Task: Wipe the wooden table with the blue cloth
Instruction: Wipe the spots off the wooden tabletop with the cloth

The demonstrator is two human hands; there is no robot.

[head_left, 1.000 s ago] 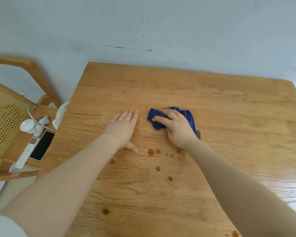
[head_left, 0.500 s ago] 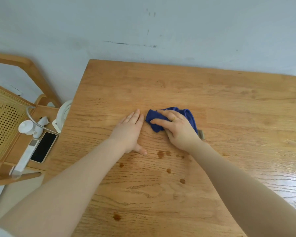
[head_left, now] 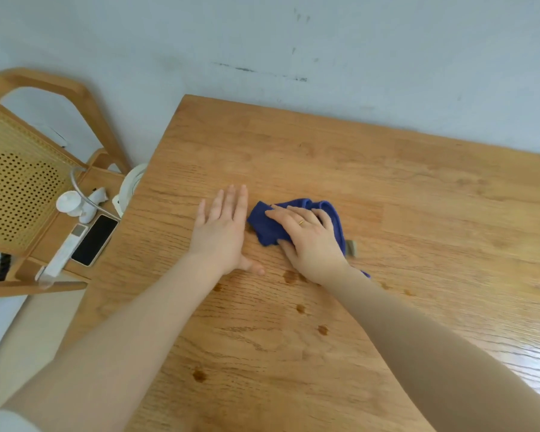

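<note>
Blue cloth (head_left: pixel 296 224), bunched into a loose wad, lay near the middle of the wooden table (head_left: pixel 387 182), pinned under the right hand (head_left: pixel 309 241). That hand pressed down on it with fingers spread and only slightly bent, the thumb tucked against the near edge of the fabric, so the grip looked more like a flat push than a pinch; a ring showed on one finger. Such a hold suited wiping, since the palm's weight kept the cloth flat against the grain. The left hand (head_left: pixel 223 229) rested palm down just beside the cloth, fingers straight and close together, thumb stretched toward the body, holding nothing. It seemed placed there to brace the person leaning over the tabletop. Several small dark brown spots (head_left: pixel 290 275) dotted the wood nearer the body, just below both wrists and farther toward the near edge, and these were probably what the wiping was meant to remove; none had yet been reached. A small grey object (head_left: pixel 352 246) lay on the table touching the far side of the cloth, too blurred to identify. Off the table's left side stood a wooden chair (head_left: pixel 28 188) with a cane back, and on its seat lay a phone (head_left: pixel 94 240) and some white items, likely set aside to keep them out of the way.
</note>
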